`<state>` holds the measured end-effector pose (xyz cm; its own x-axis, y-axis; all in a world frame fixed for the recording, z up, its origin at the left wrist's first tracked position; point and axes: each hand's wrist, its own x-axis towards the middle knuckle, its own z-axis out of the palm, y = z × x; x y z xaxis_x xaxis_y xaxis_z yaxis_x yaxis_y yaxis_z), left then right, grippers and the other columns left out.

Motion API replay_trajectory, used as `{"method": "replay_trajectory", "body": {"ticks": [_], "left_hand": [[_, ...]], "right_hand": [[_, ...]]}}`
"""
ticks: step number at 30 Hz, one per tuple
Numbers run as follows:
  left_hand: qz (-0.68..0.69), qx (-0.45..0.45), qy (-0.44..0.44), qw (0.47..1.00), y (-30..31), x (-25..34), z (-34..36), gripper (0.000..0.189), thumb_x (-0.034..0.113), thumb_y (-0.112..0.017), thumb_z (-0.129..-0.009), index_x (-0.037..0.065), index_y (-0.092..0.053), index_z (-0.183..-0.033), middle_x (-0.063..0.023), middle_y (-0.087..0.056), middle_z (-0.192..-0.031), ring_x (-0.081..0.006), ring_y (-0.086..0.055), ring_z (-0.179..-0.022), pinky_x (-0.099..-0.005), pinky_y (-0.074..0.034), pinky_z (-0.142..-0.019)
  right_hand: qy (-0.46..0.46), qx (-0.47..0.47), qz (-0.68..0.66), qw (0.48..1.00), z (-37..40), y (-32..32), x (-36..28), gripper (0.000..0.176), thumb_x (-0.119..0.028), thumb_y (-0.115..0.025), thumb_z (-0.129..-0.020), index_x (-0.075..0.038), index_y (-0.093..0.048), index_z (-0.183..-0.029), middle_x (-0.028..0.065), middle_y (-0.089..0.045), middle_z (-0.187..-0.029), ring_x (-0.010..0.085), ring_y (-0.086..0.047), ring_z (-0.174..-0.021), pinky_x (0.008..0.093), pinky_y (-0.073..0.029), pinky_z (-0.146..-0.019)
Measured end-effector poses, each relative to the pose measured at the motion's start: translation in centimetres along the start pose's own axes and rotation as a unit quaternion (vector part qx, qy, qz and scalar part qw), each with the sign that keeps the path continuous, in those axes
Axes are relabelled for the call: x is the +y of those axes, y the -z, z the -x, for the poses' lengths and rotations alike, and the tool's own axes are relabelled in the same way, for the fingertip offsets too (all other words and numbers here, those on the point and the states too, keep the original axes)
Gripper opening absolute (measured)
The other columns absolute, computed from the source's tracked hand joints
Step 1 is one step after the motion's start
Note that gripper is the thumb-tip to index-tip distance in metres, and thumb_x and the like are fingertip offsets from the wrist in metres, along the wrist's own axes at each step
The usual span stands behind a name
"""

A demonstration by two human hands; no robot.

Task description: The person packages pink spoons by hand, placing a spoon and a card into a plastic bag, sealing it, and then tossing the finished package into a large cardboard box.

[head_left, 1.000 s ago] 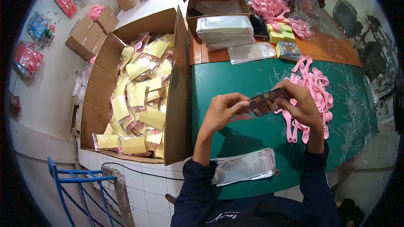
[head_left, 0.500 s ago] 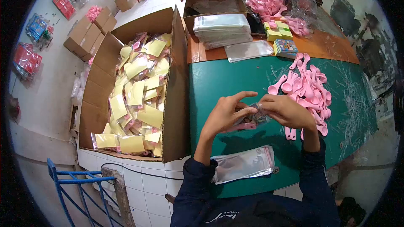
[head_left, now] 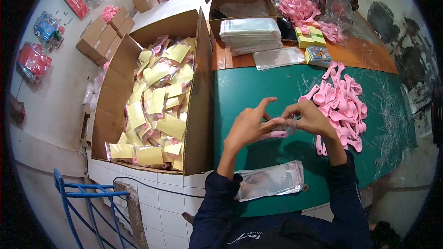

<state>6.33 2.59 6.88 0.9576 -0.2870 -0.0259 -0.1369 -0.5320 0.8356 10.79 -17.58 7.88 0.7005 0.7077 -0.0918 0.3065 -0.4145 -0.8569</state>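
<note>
Over the green tabletop (head_left: 235,92), my left hand (head_left: 251,124) is closed around a clear plastic bag with a pink spoon (head_left: 274,134) low in it. My right hand (head_left: 307,116) pinches the bag's other end, its fingertips close to the left ones. The fingers partly cover the bag, so its other contents cannot be made out. Below the hands lies a stack of clear bags (head_left: 270,182). To the right of my right hand spreads a heap of pink spoons (head_left: 341,106).
A tall cardboard box (head_left: 198,97) at the left holds many packets with yellow cards. At the back are a stack of clear bags (head_left: 251,34), yellow card stacks (head_left: 311,38), picture cards (head_left: 318,54) and more pink spoons (head_left: 297,7). A blue metal frame (head_left: 92,193) stands lower left.
The view has shifted slightly, moving the surroundings to the right. Both hands still hold the bag, with changed finger positions, and the pink spoon in it now lies more level.
</note>
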Motion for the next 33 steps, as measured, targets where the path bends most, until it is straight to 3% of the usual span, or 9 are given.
{"method": "replay_trajectory", "body": {"ticks": [3, 7, 16, 22, 24, 26, 27, 29, 33], "left_hand": [[0.083, -0.055, -0.026, 0.995, 1.4, -2.5, 0.3, 0.037, 0.023, -0.067, -0.08, 0.005, -0.055, -0.111, -0.0121, -0.067, -0.083, -0.017, -0.065, -0.074, -0.0291, -0.05, -0.065], [0.139, -0.047, -0.021, 0.989, 1.4, -4.2, 0.1, 0.017, 0.013, -0.064, -0.081, -0.001, -0.062, -0.091, -0.0102, -0.068, -0.077, -0.0125, -0.064, -0.072, -0.0257, -0.049, -0.062], [0.105, -0.058, -0.012, 0.993, 1.2, -2.4, -0.1, 0.025, 0.015, -0.064, -0.082, 0.003, -0.059, -0.103, -0.0108, -0.066, -0.075, -0.0127, -0.064, -0.071, -0.0265, -0.049, -0.063], [0.086, 0.293, -0.008, 0.952, -1.6, -4.7, 1.2, 0.031, 0.02, -0.06, -0.086, 0.002, -0.052, -0.11, -0.0133, -0.065, -0.084, -0.0184, -0.064, -0.077, -0.0311, -0.05, -0.062], [0.258, 0.154, 0.094, 0.949, -2.3, -4.9, 2.9, 0.044, 0.028, -0.051, -0.092, 0.003, -0.035, -0.124, -0.0182, -0.062, -0.094, -0.0218, -0.064, -0.084, -0.033, -0.051, -0.068], [0.525, 0.011, 0.138, 0.84, -3.4, -4.8, 4.3, 0.055, 0.032, -0.047, -0.094, 0.005, -0.02, -0.133, -0.0212, -0.06, -0.1, -0.0237, -0.063, -0.087, -0.0332, -0.052, -0.071], [0.558, -0.031, 0.145, 0.816, -3.6, -4.6, 4.8, 0.064, 0.034, -0.039, -0.096, 0.01, 0.001, -0.138, -0.024, -0.058, -0.103, -0.0265, -0.062, -0.092, -0.0343, -0.052, -0.076], [0.543, -0.001, 0.165, 0.823, -4.2, -4.4, 5.3, 0.063, 0.03, -0.039, -0.096, 0.011, 0.003, -0.139, -0.0244, -0.058, -0.103, -0.0268, -0.061, -0.095, -0.0349, -0.052, -0.078], [0.455, 0.015, 0.149, 0.878, -5.2, -6.6, 5.3, 0.063, 0.01, -0.038, -0.095, 0.015, 0.006, -0.139, -0.0231, -0.058, -0.105, -0.0261, -0.062, -0.095, -0.0337, -0.052, -0.077]], "right_hand": [[-0.008, 0.072, -0.055, 0.996, 0.1, 0.4, 1.3, 0.019, -0.005, -0.063, -0.073, 0.0, -0.066, -0.091, 0.0056, -0.065, -0.076, 0.0086, -0.057, -0.067, 0.0245, -0.047, -0.061], [-0.046, 0.009, -0.167, 0.985, 0.4, 1.2, 0.0, 0.018, -0.008, -0.066, -0.074, 0.0, -0.066, -0.09, 0.0031, -0.063, -0.074, 0.0076, -0.056, -0.068, 0.0241, -0.046, -0.061], [-0.02, 0.004, -0.054, 0.998, 0.0, 0.4, 0.7, 0.015, -0.007, -0.067, -0.072, 0.002, -0.065, -0.084, 0.0039, -0.062, -0.065, 0.0088, -0.057, -0.062, 0.0242, -0.044, -0.057], [-0.023, 0.14, 0.02, 0.99, -0.2, -0.1, 2.5, 0.014, -0.006, -0.066, -0.072, 0.001, -0.064, -0.084, 0.0076, -0.063, -0.066, 0.0118, -0.06, -0.061, 0.025, -0.046, -0.055], [0.006, 0.228, 0.047, 0.973, -0.5, -1.3, 1.6, 0.015, -0.007, -0.066, -0.073, 0.001, -0.065, -0.085, 0.0093, -0.065, -0.069, 0.0135, -0.062, -0.063, 0.0257, -0.048, -0.056], [0.058, 0.13, 0.067, 0.987, -0.3, -1.6, -0.1, 0.029, -0.014, -0.068, -0.074, -0.003, -0.061, -0.1, 0.0132, -0.062, -0.098, 0.0202, -0.06, -0.086, 0.0299, -0.048, -0.072], [0.137, 0.067, 0.083, 0.985, -0.1, -1.7, -0.1, 0.033, -0.017, -0.068, -0.075, -0.003, -0.059, -0.103, 0.0162, -0.059, -0.106, 0.0252, -0.059, -0.092, 0.0334, -0.047, -0.078], [0.188, -0.068, 0.117, 0.973, 0.0, -2.0, 0.2, 0.044, -0.025, -0.064, -0.079, -0.006, -0.051, -0.117, 0.0201, -0.046, -0.126, 0.0349, -0.048, -0.113, 0.0395, -0.04, -0.094], [0.138, 0.108, 0.244, 0.954, -1.4, -5.2, 3.2, 0.038, -0.028, -0.057, -0.084, -0.007, -0.051, -0.116, 0.0166, -0.048, -0.124, 0.0317, -0.042, -0.12, 0.0422, -0.036, -0.096]]}}
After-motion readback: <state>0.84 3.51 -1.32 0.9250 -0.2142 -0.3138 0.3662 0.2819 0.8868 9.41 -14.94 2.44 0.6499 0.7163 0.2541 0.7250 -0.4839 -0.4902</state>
